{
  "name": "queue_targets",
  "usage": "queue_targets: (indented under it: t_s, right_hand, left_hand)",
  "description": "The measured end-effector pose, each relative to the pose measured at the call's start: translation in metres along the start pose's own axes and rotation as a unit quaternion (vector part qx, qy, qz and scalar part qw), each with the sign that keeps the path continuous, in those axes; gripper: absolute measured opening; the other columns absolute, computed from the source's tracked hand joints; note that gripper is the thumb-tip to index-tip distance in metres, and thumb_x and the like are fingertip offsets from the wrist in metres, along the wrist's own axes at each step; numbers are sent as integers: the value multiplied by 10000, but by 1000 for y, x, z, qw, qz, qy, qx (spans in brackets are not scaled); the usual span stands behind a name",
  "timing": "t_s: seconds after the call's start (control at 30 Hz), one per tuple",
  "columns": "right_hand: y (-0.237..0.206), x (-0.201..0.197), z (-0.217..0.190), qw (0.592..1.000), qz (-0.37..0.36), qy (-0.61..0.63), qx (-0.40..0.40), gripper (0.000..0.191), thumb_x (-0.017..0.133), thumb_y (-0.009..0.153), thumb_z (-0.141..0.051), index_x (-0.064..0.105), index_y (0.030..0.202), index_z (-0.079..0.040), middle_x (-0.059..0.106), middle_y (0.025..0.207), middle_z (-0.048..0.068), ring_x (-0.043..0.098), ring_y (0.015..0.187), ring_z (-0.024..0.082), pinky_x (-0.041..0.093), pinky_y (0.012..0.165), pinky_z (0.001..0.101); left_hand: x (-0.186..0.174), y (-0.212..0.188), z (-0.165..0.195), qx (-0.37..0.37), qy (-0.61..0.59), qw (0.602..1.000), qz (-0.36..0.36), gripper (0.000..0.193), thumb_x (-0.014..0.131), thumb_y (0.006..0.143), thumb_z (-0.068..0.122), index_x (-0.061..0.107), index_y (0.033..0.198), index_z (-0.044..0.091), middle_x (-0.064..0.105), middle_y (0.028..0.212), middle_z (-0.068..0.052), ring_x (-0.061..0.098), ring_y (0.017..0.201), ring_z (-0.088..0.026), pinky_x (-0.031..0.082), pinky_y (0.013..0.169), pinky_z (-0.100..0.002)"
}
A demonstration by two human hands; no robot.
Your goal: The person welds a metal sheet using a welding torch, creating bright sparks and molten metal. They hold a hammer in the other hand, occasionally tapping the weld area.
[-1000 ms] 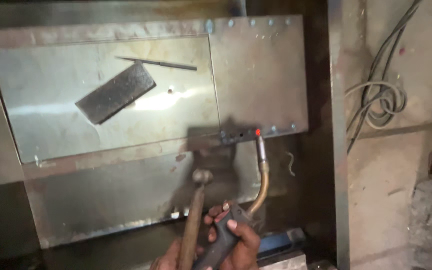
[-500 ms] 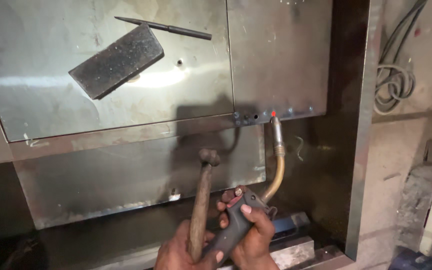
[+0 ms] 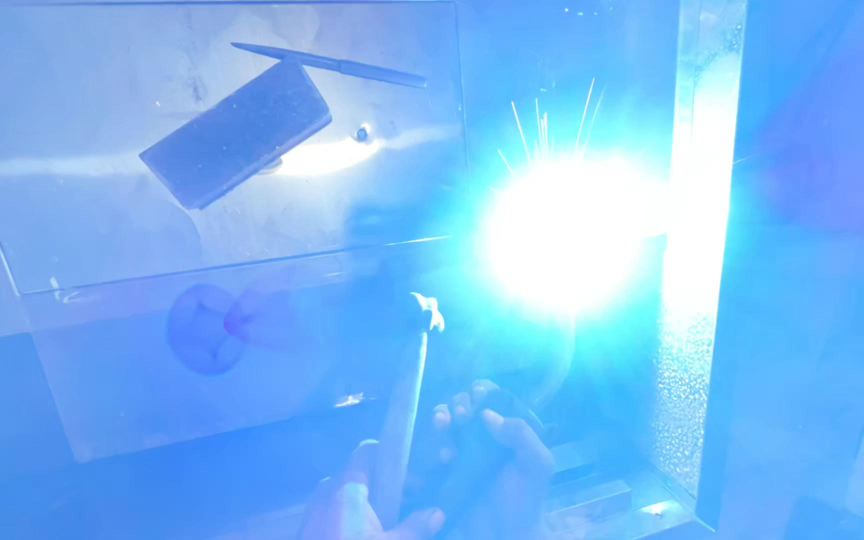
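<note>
My left hand (image 3: 350, 508) grips the wooden handle of a hammer (image 3: 405, 400), whose head points up in front of a sheet-metal panel (image 3: 152, 220). Beside it, my right hand (image 3: 500, 455) is closed around the dark grip of a welding torch (image 3: 474, 440). The torch's neck and tip are lost in a blinding blue-white arc flash (image 3: 567, 232) at the panel's right seam, with sparks flying upward. Everything is washed in blue light.
A dark flat rectangular block (image 3: 237, 130) and a thin rod (image 3: 332, 65) rest on the upper part of the panel. A vertical metal frame post (image 3: 700, 260) stands right of the flash. A lower metal sheet (image 3: 122, 390) sits below the panel.
A bright welding arc has lit at the torch tip, flooding the view with blue glare. My hands keep their hold on hammer and torch.
</note>
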State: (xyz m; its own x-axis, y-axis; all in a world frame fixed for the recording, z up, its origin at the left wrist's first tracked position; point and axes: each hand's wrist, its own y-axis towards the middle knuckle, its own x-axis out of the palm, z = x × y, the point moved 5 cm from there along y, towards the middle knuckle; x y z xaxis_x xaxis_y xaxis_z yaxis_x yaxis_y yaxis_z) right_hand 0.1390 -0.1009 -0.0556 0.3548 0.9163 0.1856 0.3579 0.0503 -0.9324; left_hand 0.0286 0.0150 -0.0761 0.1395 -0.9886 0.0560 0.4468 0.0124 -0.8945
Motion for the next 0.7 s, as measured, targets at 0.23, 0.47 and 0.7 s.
queue_targets:
  t_s: [0.23, 0.47, 0.7]
  right_hand:
    - [8, 6, -8, 988, -142, -19, -63, 361, 657, 762, -223, 589, 1045, -9, 631, 951, 163, 624, 811, 248, 551, 660, 359]
    - [10, -7, 3, 985, -151, -9, -84, 437, 655, 742, -197, 556, 1120, -1, 653, 996, 204, 638, 817, 291, 548, 625, 346]
    - [1, -1, 3, 982, -176, 12, -73, 436, 652, 750, -177, 519, 1136, -24, 630, 990, 184, 654, 927, 293, 542, 646, 327]
  left_hand:
    - [1, 0, 6, -8, -33, 999, -28, 725, 934, 674, 241, 603, 1310, 136, 813, 999, -67, 766, 988, -204, 599, 911, -355]
    - [-3, -15, 11, -72, -75, 995, -15, 809, 912, 669, 197, 570, 1402, 176, 809, 959, -78, 776, 953, -205, 650, 863, -355]
    - [-1, -16, -7, -6, -64, 998, 10, 743, 960, 641, 221, 635, 1292, 66, 784, 994, -85, 777, 922, -200, 631, 884, -356]
